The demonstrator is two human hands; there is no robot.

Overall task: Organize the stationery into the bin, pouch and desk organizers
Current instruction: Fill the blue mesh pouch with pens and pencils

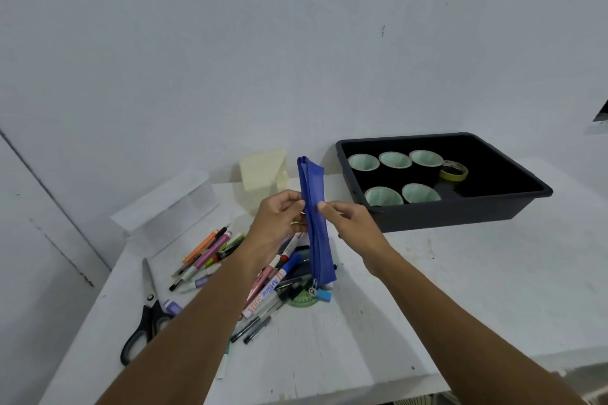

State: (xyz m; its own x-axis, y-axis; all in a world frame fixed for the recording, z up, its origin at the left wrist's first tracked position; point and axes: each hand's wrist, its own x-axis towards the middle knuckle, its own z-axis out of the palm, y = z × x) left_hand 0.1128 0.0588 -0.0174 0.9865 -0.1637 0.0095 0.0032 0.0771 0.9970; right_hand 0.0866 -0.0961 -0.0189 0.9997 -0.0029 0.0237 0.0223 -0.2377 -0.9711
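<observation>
Left hand [279,223] and right hand [352,223] each pinch one blue pouch [316,233] from opposite sides. I see it held upright above the middle of the table [460,289], zipper pull at the bottom. One dark bin [460,210] sits at the far right edge with five black tape rolls [394,159] and one yellow roll [454,170]. Two organizers stand along the far edge, one clear [171,204] and one cream [263,177]. One pair of scissors [148,306] lies near the left edge. The pens [263,289] overlap too much for me to count.

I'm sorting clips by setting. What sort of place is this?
Probably a plain workroom or staged desk setup: a white table against a blank white wall, a heap of loose pens and markers, a dark plastic bin of tape rolls.
</observation>
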